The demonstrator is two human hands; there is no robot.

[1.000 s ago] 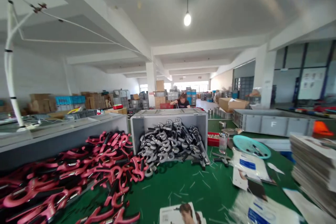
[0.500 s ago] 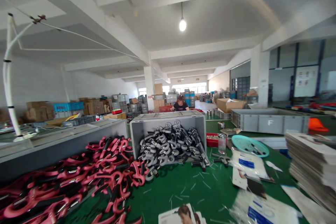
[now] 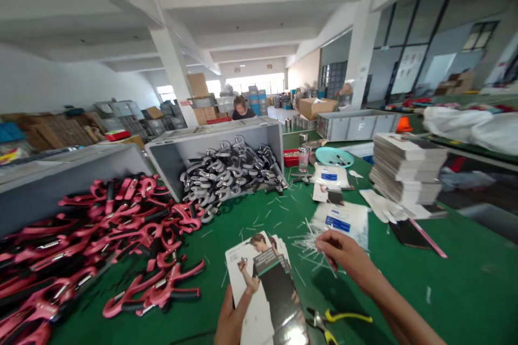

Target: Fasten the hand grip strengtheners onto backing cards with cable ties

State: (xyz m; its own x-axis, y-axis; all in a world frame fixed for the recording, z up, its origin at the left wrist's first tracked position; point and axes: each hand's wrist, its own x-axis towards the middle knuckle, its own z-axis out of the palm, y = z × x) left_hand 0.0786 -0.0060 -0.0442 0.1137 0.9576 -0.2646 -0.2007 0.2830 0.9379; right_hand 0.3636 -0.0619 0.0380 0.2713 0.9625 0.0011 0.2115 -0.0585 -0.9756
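Note:
My left hand [image 3: 231, 317] is wrapped round the left edge of a small stack of printed cards [image 3: 269, 291] at the bottom middle. Over a loose pile of thin clear plastic strips [image 3: 307, 242], my right hand [image 3: 338, 253] has its thumb and fingers pressed together; whatever is between them is too small to make out. Yellow-handled pliers [image 3: 324, 322] lie on the green table below my right hand. Clear bags with blue labels [image 3: 342, 222] lie just behind it.
Pink and black clamps [image 3: 133, 226] heap up on the left; grey clamps [image 3: 230, 172] spill from a tipped grey crate [image 3: 165, 164]. A tall card stack [image 3: 407, 167], white gloves [image 3: 380, 206] and a turquoise plate [image 3: 334, 157] stand or lie right. A person [image 3: 243, 110] is beyond.
The view has tilted down and turned right. Both my hands have come into view, the left on the cards and the right at the strips. The pliers now show too.

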